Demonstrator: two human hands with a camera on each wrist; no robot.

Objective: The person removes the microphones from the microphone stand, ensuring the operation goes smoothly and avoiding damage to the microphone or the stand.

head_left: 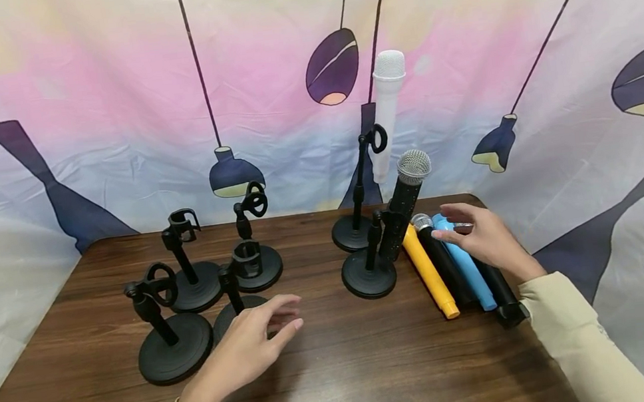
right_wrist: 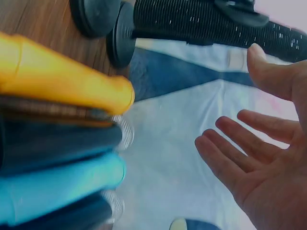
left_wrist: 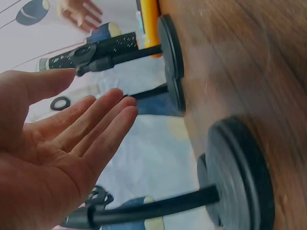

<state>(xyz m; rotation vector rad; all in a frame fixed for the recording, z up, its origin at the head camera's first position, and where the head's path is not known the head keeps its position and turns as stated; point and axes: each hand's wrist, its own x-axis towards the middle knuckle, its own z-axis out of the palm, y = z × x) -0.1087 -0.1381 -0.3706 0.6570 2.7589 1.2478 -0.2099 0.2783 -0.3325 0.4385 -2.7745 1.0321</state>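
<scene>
Below the right grip (head_left: 488, 235), blue microphone (head_left: 470, 268)

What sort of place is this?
Probably a small indoor set-up, maybe for filming or practice, though I can't be sure. There's a wooden table, a colourful cloth with hanging lamps on it, and microphones beside little stands.

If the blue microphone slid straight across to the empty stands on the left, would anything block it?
Yes. Left of the blue microphone lie a black microphone and a yellow microphone; beyond them, a stand holding the speckled microphone is in the way.
</scene>
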